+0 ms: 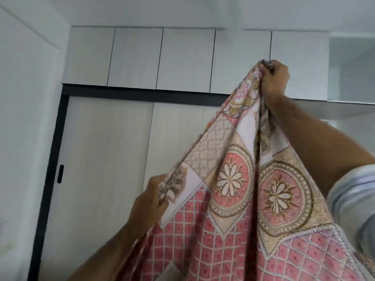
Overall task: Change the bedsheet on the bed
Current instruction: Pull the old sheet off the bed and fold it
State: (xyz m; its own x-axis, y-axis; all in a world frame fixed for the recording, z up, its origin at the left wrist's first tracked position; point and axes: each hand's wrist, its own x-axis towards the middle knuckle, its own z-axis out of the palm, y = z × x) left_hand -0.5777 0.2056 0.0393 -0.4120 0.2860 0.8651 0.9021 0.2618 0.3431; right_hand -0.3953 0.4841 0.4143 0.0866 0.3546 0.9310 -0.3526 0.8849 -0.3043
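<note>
A pink and beige patterned bedsheet (239,189) with flower medallions hangs in the air in front of me. My right hand (275,79) is raised high and grips a bunched corner of the sheet at its top. Lower down on the left, my left hand (150,201) pinches the sheet's hemmed edge. The cloth drapes from both hands out of the bottom of the view. The bed is not in view.
A pale wardrobe with a dark frame (52,155) and sliding doors stands straight ahead, with overhead cabinets (162,57) above it. A white wall (24,118) is at the left. An open shelf recess (351,67) is at the upper right.
</note>
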